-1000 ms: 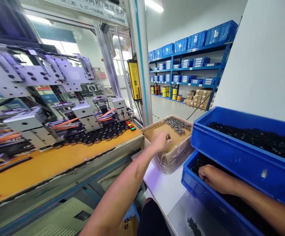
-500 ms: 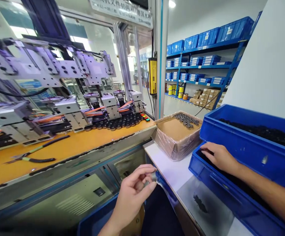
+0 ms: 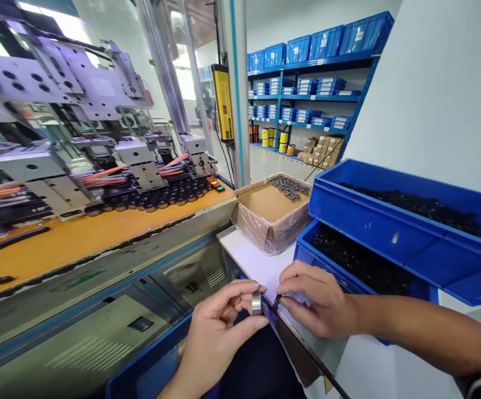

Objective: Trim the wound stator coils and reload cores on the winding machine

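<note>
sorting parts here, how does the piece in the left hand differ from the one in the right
The ring in the left hand is silvery metal, wide and in plain sight. The small part in the right hand is black, thinner and mostly hidden. Both are pinched at the fingertips.

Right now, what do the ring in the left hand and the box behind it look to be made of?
The ring, pinched in the left hand, looks like bare metal: silvery with a bright sheen. The box looks like brown cardboard, matte inside, its outer walls glossy and wrinkled as if wrapped in clear film.
</note>
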